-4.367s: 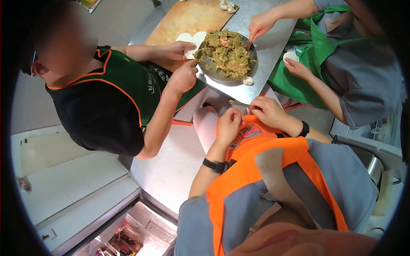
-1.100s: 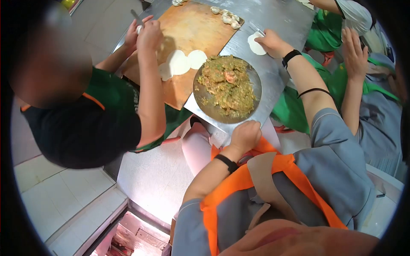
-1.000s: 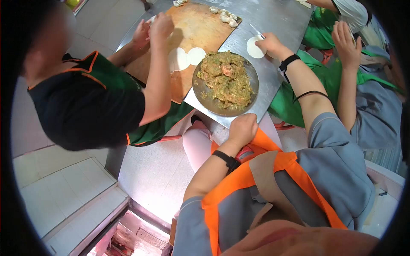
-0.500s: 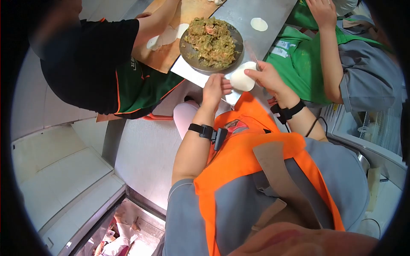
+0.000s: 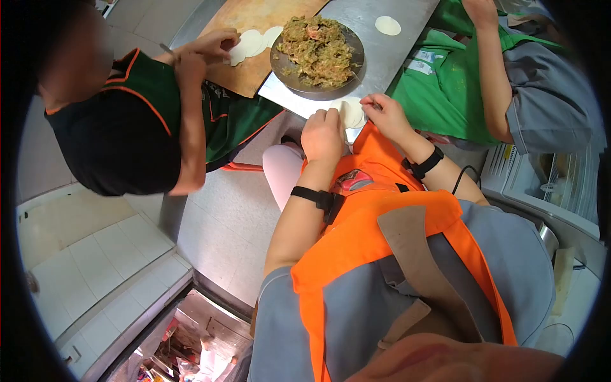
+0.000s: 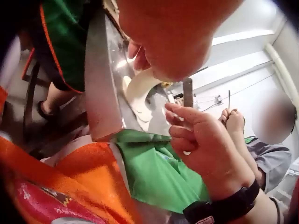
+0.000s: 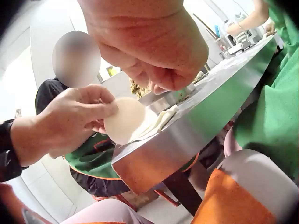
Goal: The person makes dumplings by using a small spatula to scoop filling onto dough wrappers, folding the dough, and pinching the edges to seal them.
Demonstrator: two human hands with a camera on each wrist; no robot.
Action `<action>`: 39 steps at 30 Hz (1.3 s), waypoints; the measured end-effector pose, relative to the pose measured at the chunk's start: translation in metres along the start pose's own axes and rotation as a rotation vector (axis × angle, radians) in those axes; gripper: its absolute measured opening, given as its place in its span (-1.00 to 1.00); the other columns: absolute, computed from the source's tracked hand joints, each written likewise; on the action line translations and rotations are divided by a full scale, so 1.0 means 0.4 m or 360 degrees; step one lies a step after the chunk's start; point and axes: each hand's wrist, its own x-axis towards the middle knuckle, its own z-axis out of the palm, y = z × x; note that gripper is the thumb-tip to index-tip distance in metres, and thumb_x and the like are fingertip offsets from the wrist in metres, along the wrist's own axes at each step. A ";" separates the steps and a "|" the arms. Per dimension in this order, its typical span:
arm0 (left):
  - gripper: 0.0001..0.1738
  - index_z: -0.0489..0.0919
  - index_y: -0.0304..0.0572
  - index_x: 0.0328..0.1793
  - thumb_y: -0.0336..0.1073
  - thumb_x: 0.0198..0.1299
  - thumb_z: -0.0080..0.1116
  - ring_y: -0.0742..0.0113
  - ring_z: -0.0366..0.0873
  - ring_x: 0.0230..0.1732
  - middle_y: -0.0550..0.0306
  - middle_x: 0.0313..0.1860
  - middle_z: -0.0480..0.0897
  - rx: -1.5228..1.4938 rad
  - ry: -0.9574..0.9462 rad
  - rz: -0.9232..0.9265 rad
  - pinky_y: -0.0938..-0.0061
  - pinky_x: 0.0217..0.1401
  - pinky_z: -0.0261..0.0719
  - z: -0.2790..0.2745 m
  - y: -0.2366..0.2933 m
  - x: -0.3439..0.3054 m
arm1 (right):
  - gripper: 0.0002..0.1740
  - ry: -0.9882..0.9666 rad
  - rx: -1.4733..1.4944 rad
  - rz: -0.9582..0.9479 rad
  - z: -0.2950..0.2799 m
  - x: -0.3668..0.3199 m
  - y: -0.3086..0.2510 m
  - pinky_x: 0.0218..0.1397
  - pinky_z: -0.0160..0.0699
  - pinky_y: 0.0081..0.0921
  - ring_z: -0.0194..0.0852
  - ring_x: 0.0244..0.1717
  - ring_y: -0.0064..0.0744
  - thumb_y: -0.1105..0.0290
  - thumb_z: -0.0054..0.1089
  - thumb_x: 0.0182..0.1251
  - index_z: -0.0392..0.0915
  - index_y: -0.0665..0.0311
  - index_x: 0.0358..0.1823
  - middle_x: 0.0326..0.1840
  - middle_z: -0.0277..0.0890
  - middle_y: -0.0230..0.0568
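Observation:
At the near table corner, my left hand (image 5: pixel 323 137) pinches a thin round dumpling wrapper (image 7: pixel 125 120) by its edge, thumb on the near face. More wrappers (image 7: pixel 163 117) lie overlapped on the metal table just beside it. My right hand (image 5: pixel 389 118) is across from the left one, fingers curled round a flat metal filling spatula (image 6: pixel 188 95) whose blade points up in the left wrist view. Right behind the wrappers stands a round metal bowl (image 5: pixel 299 81) heaped with green-brown filling (image 5: pixel 318 51).
A wooden board (image 5: pixel 254 75) with several wrappers (image 5: pixel 249 44) lies to the left, where a person in a dark green apron (image 5: pixel 153 89) works. One lone wrapper (image 5: pixel 387 25) lies on the metal table (image 5: pixel 363 9). At the right sits a person in a bright green apron (image 5: pixel 426 95).
My right hand has come back from the table's right side with wrappers, which now lie at the near corner. My left hand, earlier at the table edge, now pinches one. The view has tilted down.

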 end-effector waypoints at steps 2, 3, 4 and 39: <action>-0.91 0.49 -0.22 -0.23 -0.37 0.28 0.12 -0.01 0.66 -0.37 -0.06 -0.34 0.68 -0.0283 0.0055 -0.0015 0.25 -0.32 0.58 -0.008 0.011 0.010 | -0.76 0.0037 -0.0043 -0.0255 -0.002 -0.005 -0.009 -0.13 0.51 -0.50 0.53 -0.29 -0.41 0.37 0.25 0.26 0.61 0.33 -0.09 -0.23 0.61 -0.19; -0.92 0.50 -0.23 -0.21 -0.38 0.29 0.12 0.08 0.66 -0.37 -0.04 -0.31 0.68 -0.0481 0.0006 -0.0162 0.31 -0.32 0.58 -0.011 0.024 0.013 | -0.75 -0.0080 0.0172 -0.0127 -0.006 -0.008 -0.027 -0.14 0.51 -0.51 0.52 -0.32 -0.42 0.37 0.26 0.26 0.60 0.32 -0.08 -0.27 0.60 -0.22; -0.92 0.51 -0.24 -0.19 -0.38 0.31 0.12 0.17 0.67 -0.38 -0.02 -0.28 0.68 -0.0676 -0.0041 -0.0312 0.37 -0.32 0.57 -0.012 0.032 0.014 | -0.75 -0.0200 0.0387 0.0001 -0.014 -0.012 -0.049 -0.15 0.50 -0.52 0.50 -0.34 -0.42 0.37 0.26 0.25 0.60 0.31 -0.08 -0.31 0.58 -0.25; -0.65 0.35 -0.41 0.18 -0.29 0.46 -0.31 0.02 0.68 -0.26 -0.20 -0.12 0.63 -0.2670 -0.0112 -0.1625 0.21 -0.39 0.71 -0.051 -0.042 -0.070 | -0.70 0.0143 -0.0390 -0.0343 -0.115 0.064 -0.103 0.09 0.55 -0.37 0.63 0.02 -0.05 0.39 0.06 0.41 0.62 0.26 0.09 0.02 0.63 0.04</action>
